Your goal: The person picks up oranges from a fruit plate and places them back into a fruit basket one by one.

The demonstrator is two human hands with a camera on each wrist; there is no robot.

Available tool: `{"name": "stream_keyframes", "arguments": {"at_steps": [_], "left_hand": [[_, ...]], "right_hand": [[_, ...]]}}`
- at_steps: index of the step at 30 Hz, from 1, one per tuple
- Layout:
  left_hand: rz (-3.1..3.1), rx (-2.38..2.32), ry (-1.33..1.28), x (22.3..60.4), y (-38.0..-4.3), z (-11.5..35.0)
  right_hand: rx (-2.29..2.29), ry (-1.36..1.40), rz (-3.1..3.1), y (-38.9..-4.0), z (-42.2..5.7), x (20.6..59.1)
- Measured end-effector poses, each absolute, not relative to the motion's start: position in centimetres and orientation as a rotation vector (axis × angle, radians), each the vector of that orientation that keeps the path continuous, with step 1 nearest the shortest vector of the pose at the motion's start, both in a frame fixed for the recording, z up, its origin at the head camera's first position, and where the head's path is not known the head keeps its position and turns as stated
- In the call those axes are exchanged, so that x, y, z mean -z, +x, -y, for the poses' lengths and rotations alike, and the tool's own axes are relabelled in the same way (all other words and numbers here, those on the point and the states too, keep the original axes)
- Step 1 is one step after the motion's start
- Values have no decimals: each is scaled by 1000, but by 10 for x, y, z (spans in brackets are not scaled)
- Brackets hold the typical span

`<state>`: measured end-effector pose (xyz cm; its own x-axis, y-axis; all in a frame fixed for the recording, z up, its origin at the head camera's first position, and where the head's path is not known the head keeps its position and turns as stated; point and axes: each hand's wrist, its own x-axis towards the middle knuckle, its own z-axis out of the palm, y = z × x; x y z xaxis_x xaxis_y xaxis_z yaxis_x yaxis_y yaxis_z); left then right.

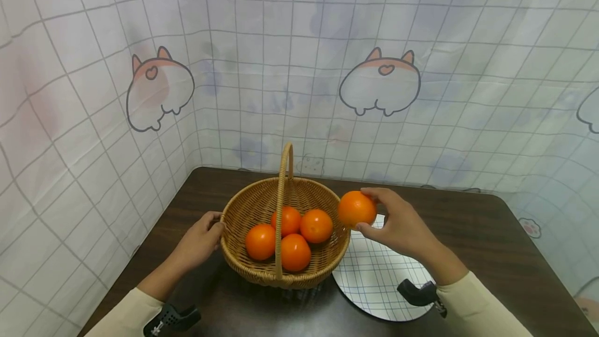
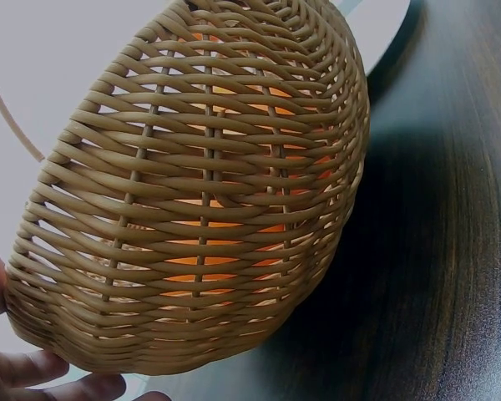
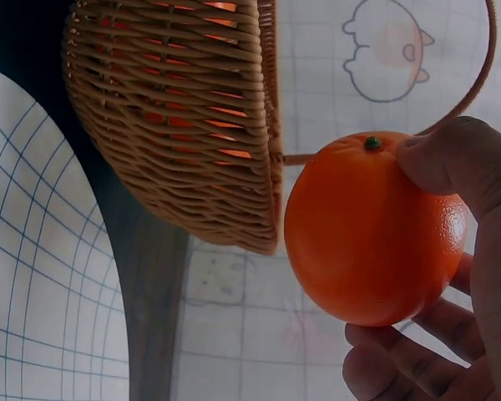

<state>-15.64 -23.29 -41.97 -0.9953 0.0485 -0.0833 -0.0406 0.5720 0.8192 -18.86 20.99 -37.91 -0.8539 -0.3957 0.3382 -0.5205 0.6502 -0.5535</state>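
A wicker basket with a tall arched handle stands on the table and holds several oranges. My left hand grips its rim on the left side; in the left wrist view the fingers lie along the outside of the weave. Off the basket's right rim, my right hand holds one more orange between thumb and fingers, raised above the white plate. The right wrist view shows this orange with its green stem spot, pinched from the side.
A round white plate with a blue grid pattern lies right of the basket, partly under my right hand. The dark wooden table reaches back to a wall covered by a white checked cloth with cartoon animals.
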Motion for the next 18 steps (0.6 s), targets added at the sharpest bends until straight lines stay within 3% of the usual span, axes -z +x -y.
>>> {"name": "stream_keyframes", "arguments": {"at_steps": [18], "left_hand": [[-2704,-1414,-8,422,-157,232]], "right_hand": [[-1041,828,2689,-186,-188,380]]}}
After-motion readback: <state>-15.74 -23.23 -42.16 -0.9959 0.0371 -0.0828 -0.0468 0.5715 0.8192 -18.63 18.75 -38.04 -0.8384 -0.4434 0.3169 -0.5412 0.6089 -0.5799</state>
